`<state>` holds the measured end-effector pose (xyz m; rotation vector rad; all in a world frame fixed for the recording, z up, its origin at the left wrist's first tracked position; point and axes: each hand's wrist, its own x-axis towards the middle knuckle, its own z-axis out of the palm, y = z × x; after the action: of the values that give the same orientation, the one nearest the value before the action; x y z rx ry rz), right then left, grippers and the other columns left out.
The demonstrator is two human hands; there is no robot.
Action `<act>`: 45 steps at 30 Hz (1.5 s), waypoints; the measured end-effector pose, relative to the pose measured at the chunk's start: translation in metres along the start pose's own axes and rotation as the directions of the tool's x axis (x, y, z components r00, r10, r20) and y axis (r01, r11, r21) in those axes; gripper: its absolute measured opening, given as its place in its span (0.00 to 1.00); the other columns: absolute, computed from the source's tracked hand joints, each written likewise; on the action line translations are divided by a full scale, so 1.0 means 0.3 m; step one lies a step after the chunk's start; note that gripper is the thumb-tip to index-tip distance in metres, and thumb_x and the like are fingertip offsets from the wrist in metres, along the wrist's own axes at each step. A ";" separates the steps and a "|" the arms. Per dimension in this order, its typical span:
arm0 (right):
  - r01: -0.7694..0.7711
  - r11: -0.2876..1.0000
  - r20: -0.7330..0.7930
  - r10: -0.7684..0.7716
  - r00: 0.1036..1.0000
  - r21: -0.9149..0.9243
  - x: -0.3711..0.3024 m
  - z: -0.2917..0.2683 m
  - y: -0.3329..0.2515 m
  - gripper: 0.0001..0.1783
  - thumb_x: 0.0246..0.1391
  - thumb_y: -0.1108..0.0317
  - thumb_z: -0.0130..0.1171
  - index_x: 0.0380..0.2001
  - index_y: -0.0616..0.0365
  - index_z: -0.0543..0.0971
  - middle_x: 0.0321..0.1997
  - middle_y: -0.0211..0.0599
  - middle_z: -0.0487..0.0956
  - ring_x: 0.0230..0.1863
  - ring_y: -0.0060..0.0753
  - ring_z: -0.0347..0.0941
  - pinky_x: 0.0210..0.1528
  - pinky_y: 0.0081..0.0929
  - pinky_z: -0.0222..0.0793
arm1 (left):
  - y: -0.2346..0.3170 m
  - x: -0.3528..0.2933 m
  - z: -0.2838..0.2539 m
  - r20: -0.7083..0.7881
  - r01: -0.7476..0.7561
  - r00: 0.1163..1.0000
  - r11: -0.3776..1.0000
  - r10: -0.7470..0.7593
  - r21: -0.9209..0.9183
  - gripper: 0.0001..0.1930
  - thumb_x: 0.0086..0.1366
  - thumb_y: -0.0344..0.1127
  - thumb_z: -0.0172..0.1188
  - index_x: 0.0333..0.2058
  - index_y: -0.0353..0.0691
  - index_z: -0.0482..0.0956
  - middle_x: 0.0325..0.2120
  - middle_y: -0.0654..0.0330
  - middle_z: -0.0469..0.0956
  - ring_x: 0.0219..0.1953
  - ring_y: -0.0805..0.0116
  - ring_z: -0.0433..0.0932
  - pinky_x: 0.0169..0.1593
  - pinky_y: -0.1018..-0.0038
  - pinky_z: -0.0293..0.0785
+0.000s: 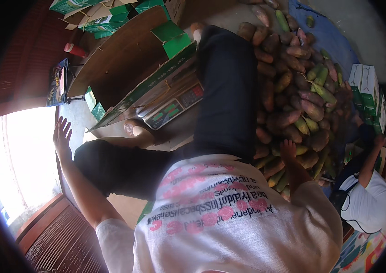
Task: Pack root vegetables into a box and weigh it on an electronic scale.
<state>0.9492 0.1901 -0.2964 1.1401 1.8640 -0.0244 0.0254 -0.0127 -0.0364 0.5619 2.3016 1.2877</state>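
Note:
My left hand is raised at the left, beside the bright doorway, its fingers stretched out and holding nothing. My right hand reaches down onto a large heap of oblong fruits, reddish-brown, pink and green. Its fingers look apart and rest against the heap's near side; no fruit is seen gripped. Ahead of my legs, a big open cardboard box with green outer print and raised flaps tilts over a digital scale. Its inside is shadowed, so the contents cannot be made out.
Green and brown cartons stand at the far left, near a red container. A blue sheet lies under the heap. White-green boxes stand at the right, where another person in a white shirt sits.

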 end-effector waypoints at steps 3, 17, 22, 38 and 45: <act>0.084 0.996 -0.140 -0.088 0.986 -0.035 -0.004 -0.014 -0.016 0.22 0.52 0.63 0.64 0.52 0.49 0.76 0.54 0.38 0.74 0.60 0.43 0.67 0.60 0.42 0.62 | 0.020 -0.024 -0.033 -0.032 0.010 0.999 1.000 -0.010 0.014 0.29 0.76 0.53 0.50 0.67 0.41 0.68 0.63 0.48 0.72 0.64 0.54 0.73 0.66 0.58 0.68; 0.207 0.943 -0.116 -0.182 0.976 0.262 -0.024 -0.184 -0.015 0.52 0.30 0.63 0.82 0.61 0.55 0.65 0.55 0.46 0.75 0.61 0.51 0.70 0.62 0.44 0.67 | 0.206 0.040 0.008 -0.048 -0.254 0.964 0.957 0.263 0.142 0.26 0.76 0.51 0.52 0.64 0.42 0.74 0.59 0.53 0.77 0.60 0.58 0.78 0.63 0.62 0.72; 0.136 0.736 -0.187 -0.013 0.982 0.663 -0.062 -0.388 0.016 0.54 0.35 0.65 0.80 0.66 0.62 0.61 0.61 0.50 0.73 0.62 0.54 0.70 0.63 0.41 0.69 | 0.359 0.134 0.129 0.009 -0.462 0.871 0.813 0.491 0.355 0.19 0.72 0.41 0.61 0.59 0.46 0.80 0.55 0.57 0.82 0.55 0.63 0.82 0.59 0.69 0.74; 0.933 0.358 -0.997 -0.043 0.065 0.045 -0.401 -2.247 -0.007 0.36 0.51 0.74 0.67 0.63 0.69 0.67 0.66 0.55 0.71 0.68 0.48 0.68 0.70 0.46 0.64 | 0.429 0.186 0.312 0.349 -0.545 0.838 0.690 0.420 0.476 0.18 0.61 0.38 0.70 0.51 0.46 0.84 0.45 0.52 0.84 0.49 0.50 0.81 0.54 0.61 0.77; 0.996 0.092 -0.592 -0.804 0.064 -0.018 -0.204 -2.542 -0.823 0.46 0.39 0.66 0.76 0.61 0.62 0.63 0.50 0.49 0.79 0.54 0.55 0.77 0.55 0.40 0.73 | 0.394 0.189 0.276 0.340 -0.533 0.845 0.703 0.412 0.471 0.11 0.66 0.34 0.64 0.47 0.45 0.85 0.37 0.50 0.84 0.43 0.48 0.82 0.48 0.58 0.78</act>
<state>0.2582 0.3435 0.0847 -0.2021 2.8578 -1.0619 0.0408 0.1321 0.0168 1.5060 2.4109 0.6585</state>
